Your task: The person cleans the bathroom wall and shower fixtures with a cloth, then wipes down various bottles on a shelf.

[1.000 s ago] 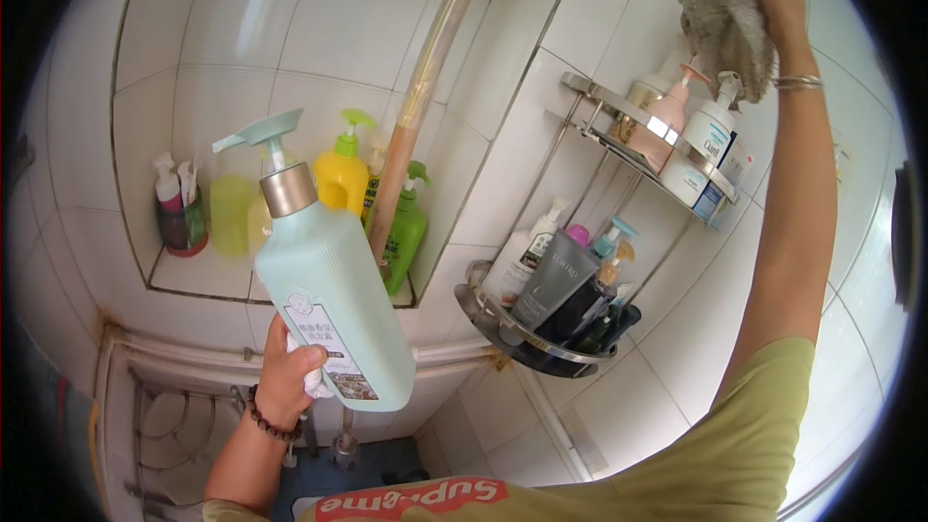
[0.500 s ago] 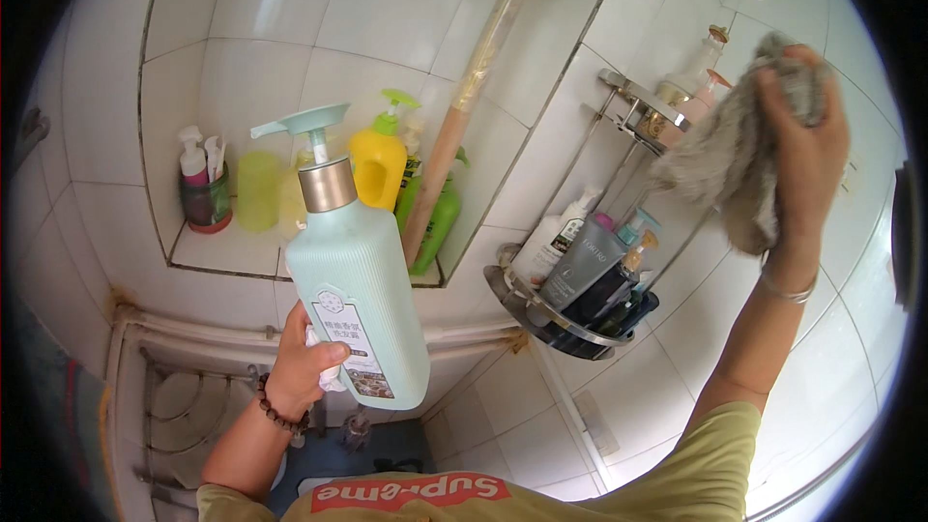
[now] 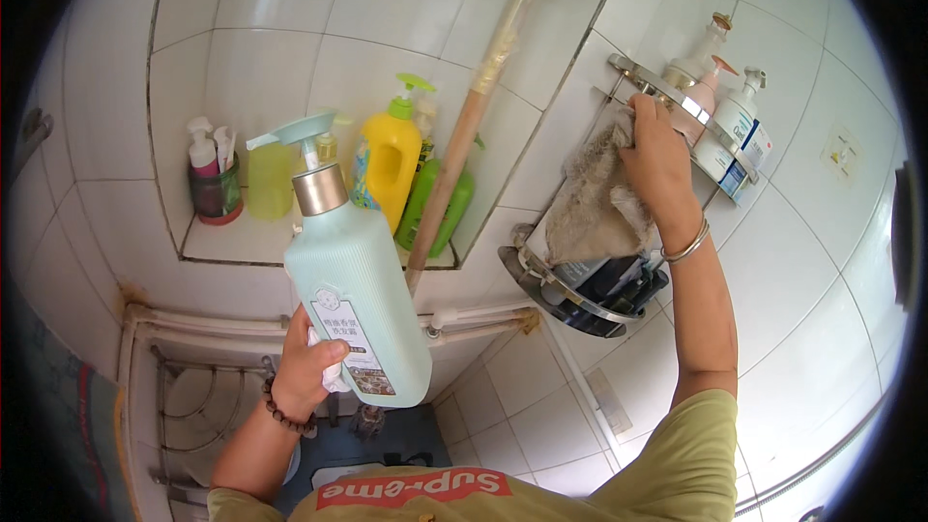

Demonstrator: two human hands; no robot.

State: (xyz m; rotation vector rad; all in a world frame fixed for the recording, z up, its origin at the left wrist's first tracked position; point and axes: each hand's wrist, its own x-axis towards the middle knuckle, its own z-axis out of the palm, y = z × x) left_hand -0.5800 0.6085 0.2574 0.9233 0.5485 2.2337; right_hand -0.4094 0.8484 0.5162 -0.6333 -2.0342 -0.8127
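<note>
My left hand is wrapped round the lower part of a large pale green pump bottle, which tilts slightly. Something white and crumpled is tucked between palm and bottle, too hidden to name. My right hand grips a greyish, fluffy cloth at the left end of the metal corner rack's upper shelf. The cloth hangs down over part of the lower shelf, hiding some bottles there. Whether it touches the rail behind the fingers cannot be made out.
In the tiled niche stand a yellow pump bottle, a green bottle, a yellow-green cup and a dark holder. A wooden pole slants across it. Several bottles, one white, fill the upper shelf. White pipes run below.
My right hand has brought the cloth left and down from the far right to the rack's upper shelf. More bottles show on that shelf. My left hand still holds the pump bottle.
</note>
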